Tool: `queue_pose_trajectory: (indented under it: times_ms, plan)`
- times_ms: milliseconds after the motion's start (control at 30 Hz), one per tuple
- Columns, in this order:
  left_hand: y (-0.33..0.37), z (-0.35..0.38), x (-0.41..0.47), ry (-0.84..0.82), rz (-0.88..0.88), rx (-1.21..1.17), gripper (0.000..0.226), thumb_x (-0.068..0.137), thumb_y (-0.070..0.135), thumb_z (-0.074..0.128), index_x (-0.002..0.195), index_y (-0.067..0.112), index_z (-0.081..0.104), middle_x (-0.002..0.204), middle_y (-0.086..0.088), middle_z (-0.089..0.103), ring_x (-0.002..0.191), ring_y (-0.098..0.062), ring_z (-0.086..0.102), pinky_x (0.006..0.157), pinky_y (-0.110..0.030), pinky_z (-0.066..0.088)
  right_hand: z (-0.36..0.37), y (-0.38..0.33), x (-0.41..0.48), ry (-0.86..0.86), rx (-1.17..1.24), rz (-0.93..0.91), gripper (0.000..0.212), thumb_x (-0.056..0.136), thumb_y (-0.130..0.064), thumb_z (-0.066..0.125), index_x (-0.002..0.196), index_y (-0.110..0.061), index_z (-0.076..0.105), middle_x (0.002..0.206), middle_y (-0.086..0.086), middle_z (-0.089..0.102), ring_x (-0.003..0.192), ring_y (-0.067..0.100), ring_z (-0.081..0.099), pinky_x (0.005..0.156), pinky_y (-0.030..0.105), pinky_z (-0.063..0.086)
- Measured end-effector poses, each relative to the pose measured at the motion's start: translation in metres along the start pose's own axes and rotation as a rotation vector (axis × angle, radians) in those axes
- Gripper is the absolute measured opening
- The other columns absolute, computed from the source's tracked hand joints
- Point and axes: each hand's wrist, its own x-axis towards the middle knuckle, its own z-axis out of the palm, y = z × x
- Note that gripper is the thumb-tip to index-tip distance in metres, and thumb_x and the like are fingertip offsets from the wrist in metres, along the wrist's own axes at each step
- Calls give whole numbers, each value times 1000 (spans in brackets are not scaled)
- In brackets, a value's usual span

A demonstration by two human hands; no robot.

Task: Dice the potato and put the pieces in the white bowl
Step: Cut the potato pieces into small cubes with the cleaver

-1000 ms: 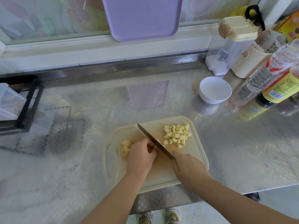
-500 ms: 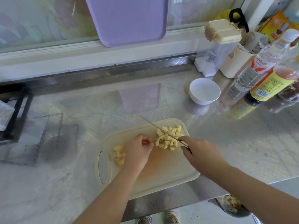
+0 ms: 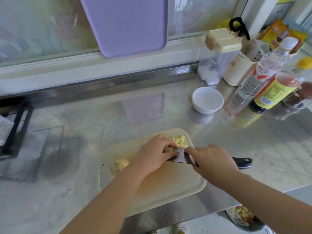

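A cream cutting board (image 3: 168,188) lies on the counter near its front edge. A pile of diced potato pieces (image 3: 179,141) sits at the board's far right corner. My left hand (image 3: 154,153) is cupped over the near side of the pile, fingertips touching the knife blade (image 3: 180,157). My right hand (image 3: 211,162) grips the knife where blade meets handle, with the blade lying flat and low against the pile and the black handle (image 3: 243,162) sticking out to the right. An uncut potato chunk (image 3: 121,163) lies at the board's left. The white bowl (image 3: 207,92) stands empty behind the board, to the right.
Bottles (image 3: 270,92) and a lidded container (image 3: 219,56) crowd the back right, close to the bowl. A purple board (image 3: 128,24) leans on the window sill. A black rack (image 3: 15,125) stands at the left. Below the counter edge, bottom right, a dish of food (image 3: 243,217) shows.
My left hand left the potato chunk and moved right onto the diced pile. The knife turned from upright cutting to lying flat beside the pile, handle pointing right.
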Motion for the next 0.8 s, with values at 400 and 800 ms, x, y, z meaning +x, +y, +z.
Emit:
queue_pose_trajectory:
  times_ms: [400, 800]
  plan:
    - [-2, 5, 21, 39, -14, -69, 14, 92, 28, 65, 102, 28, 75, 94, 12, 56, 79, -3, 53, 67, -9, 33, -5, 1, -5, -56, -19, -79, 21, 105, -25, 39, 123, -28, 49, 101, -5, 68, 77, 21, 60, 68, 31, 32]
    - [-43, -58, -36, 528, -114, -320, 20, 99, 22, 54, 103, 35, 69, 95, 18, 68, 88, 1, 64, 78, -14, 45, 18, -23, 20, -122, 623, 177, 18, 96, -35, 50, 110, -33, 61, 79, -10, 64, 69, 13, 63, 69, 36, 59]
